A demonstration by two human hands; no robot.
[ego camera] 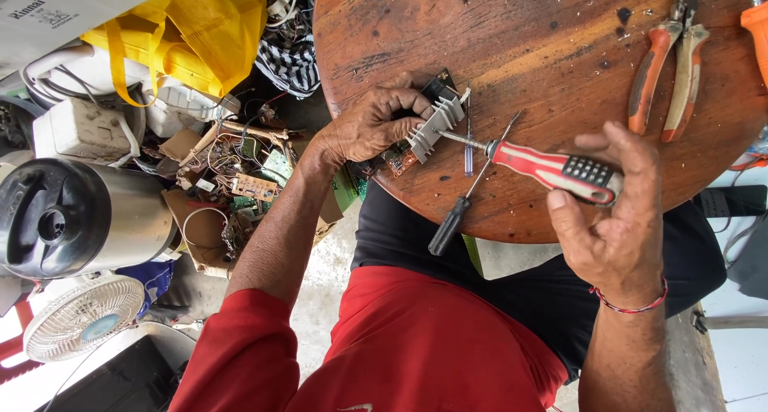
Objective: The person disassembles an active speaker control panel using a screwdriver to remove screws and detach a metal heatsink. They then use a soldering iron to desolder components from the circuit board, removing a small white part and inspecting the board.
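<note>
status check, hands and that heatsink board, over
Left hand pins circuit board with finned heatsink. Right hand drives red screwdriver into it. Black screwdriver lies beneath.

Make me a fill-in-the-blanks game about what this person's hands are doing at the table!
The right hand holds a screwdriver with a ____ and black handle.
The left hand steadies a circuit board with a ribbed metal heat sink on the round ____ table.
Orange-handled ____ lie at the table's far side.

Missing words: red; wooden; pliers
</note>
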